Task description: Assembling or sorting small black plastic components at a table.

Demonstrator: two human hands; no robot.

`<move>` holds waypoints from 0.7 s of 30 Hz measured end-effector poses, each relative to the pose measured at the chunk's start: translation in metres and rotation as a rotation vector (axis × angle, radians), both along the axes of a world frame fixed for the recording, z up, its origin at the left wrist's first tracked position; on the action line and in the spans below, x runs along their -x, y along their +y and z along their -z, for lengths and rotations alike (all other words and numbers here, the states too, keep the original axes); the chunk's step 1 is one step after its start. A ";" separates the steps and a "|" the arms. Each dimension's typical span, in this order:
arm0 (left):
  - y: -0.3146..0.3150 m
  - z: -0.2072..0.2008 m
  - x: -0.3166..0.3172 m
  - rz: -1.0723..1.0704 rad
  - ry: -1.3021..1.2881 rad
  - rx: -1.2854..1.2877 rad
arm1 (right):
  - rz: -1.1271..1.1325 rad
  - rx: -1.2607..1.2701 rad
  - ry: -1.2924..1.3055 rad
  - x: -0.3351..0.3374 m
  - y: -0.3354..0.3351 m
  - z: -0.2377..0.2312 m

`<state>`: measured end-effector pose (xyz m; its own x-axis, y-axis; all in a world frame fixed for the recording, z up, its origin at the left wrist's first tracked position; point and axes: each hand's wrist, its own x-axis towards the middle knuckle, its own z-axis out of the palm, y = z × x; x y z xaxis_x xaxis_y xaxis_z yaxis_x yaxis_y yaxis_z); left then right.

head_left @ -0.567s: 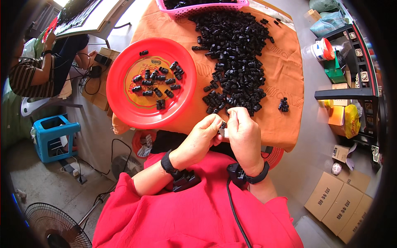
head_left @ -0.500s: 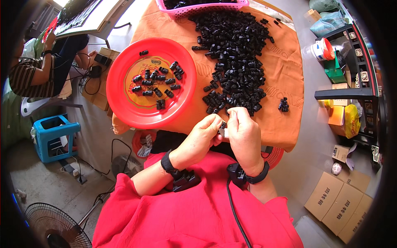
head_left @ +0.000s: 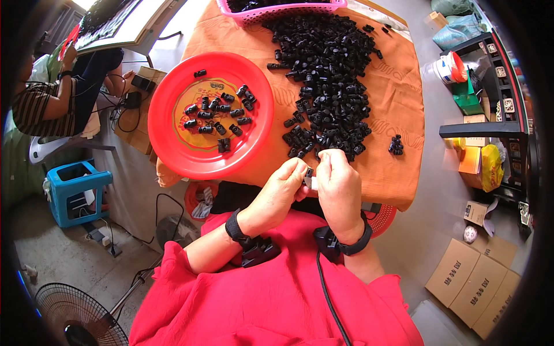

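Observation:
In front of my body, at the table's near edge, both hands meet with fingers pinched. My left hand [head_left: 277,193] closes thumb and finger on a small black plastic part [head_left: 309,173], only partly visible. Right beside it, my right hand [head_left: 340,193] is pinched closed, its fingertips hiding whatever they hold. Something whitish [head_left: 314,183] shows between the hands; I cannot tell what it is. Beyond the fingers spreads a big heap of black plastic parts [head_left: 329,75], short cylinders. At the left a red round tray [head_left: 164,138] carries several similar parts [head_left: 220,128].
An orange cloth [head_left: 392,167] covers the table. A pink basket [head_left: 254,17] of black parts stands at the far edge, and a small cluster of parts [head_left: 396,145] lies at right. A blue stool [head_left: 75,190], a fan [head_left: 78,320] and a seated person [head_left: 52,104] are at left.
My right hand and wrist have shifted slightly left, and the hands remain pinched together. The tray and heap look the same.

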<state>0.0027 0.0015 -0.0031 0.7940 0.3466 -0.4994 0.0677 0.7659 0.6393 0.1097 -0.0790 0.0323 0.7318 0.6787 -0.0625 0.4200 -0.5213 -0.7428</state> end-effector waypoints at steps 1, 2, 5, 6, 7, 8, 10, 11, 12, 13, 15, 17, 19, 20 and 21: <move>0.000 -0.001 0.000 -0.001 0.009 0.000 | 0.003 -0.024 -0.013 0.000 0.000 0.001; 0.001 0.002 0.001 -0.002 0.009 0.000 | 0.003 -0.050 -0.025 0.000 0.000 0.003; 0.002 0.006 0.005 0.025 -0.057 0.013 | 0.075 -0.068 -0.022 0.001 0.000 0.009; 0.002 0.000 0.006 0.031 -0.027 0.050 | 0.130 -0.132 0.099 -0.002 -0.001 0.005; 0.003 -0.004 0.007 0.037 0.002 0.086 | 0.174 -0.176 0.082 -0.005 -0.001 0.000; 0.004 -0.007 0.007 0.037 0.002 0.087 | 0.220 -0.220 0.064 -0.009 -0.001 -0.006; 0.008 -0.011 0.008 0.027 -0.078 0.270 | 0.213 -0.225 0.015 -0.014 -0.004 -0.010; 0.009 -0.010 0.008 0.025 -0.079 0.270 | 0.171 -0.220 0.042 -0.015 -0.005 -0.011; 0.010 -0.009 0.007 0.022 -0.096 0.316 | 0.129 -0.215 0.070 -0.016 -0.006 -0.012; 0.010 -0.008 0.007 0.019 -0.114 0.361 | 0.108 -0.196 0.057 -0.015 -0.007 -0.009; 0.012 -0.006 0.007 0.052 -0.142 0.354 | 0.073 -0.214 0.155 -0.012 -0.010 -0.011; 0.013 -0.006 0.006 0.082 -0.170 0.344 | 0.003 -0.193 0.336 -0.010 -0.014 -0.010; 0.015 -0.008 0.007 0.087 -0.126 0.318 | -0.057 -0.205 0.374 -0.006 -0.015 -0.011; 0.014 -0.005 0.007 0.085 -0.127 0.317 | -0.115 -0.214 0.409 -0.005 -0.016 -0.013; 0.013 0.000 0.007 0.088 -0.126 0.291 | -0.152 -0.165 0.432 -0.004 -0.017 -0.015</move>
<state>-0.0041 0.0143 -0.0028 0.8764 0.1305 -0.4635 0.0766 0.9126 0.4017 0.1137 -0.0957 0.0475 0.5545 0.8022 -0.2214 0.1173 -0.3387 -0.9336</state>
